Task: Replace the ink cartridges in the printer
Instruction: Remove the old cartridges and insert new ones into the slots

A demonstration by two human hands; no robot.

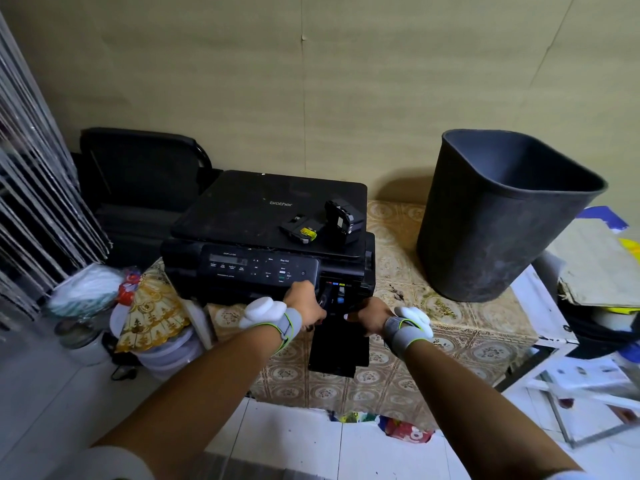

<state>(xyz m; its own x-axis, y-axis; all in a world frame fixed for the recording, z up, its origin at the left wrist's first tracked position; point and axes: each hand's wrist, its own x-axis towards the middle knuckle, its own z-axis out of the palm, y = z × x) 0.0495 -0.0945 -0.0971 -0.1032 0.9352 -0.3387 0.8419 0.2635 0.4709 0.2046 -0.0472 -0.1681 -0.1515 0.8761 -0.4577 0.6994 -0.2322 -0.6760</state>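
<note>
we reach both bare forearms forward and down toward the front right corner of the printer (pixel 266 233), each wrist wrapped in a grey band with a white padded piece on top. our left hand (pixel 304 304) is curled knuckles-up at the open cartridge bay (pixel 336 292), its fingers closed around a dark cartridge (pixel 323 299) at the mouth of the bay; the fingertips are hidden, so how deep it sits we cannot tell. our right hand (pixel 369 315), just right of that grip, rests palm-down on the lowered bay door (pixel 337 344), fingers folded over its top edge. above and behind the grip, on the printer lid, lie two spare cartridges: a flat one with a yellow label (pixel 301 230) and an upright black one (pixel 343 216), close together. well off to the right of our hands stands a dark waste bin (pixel 498 216) on the patterned table cover (pixel 433 323).
</note>
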